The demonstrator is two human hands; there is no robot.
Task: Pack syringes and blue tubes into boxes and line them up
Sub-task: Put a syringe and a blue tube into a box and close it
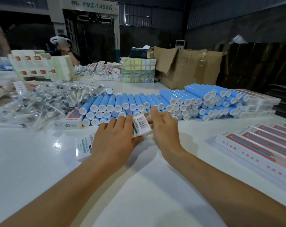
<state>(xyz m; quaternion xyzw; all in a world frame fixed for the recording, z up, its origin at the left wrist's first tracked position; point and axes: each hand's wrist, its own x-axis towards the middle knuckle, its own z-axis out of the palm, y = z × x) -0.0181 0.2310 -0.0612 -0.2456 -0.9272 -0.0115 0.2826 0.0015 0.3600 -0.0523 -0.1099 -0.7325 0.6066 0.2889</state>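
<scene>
head view: my left hand [116, 136] grips the small box [141, 126], thumb beneath; my right hand [163, 126] pinches its far end, both forearms stretched forward.

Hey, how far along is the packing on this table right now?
Done: a row of packed boxes lined up at right. In hand: the left hand grips a small box while the right hand works at its far end. Left: a big stack of blue tubes and a heap of bagged syringes.
</scene>
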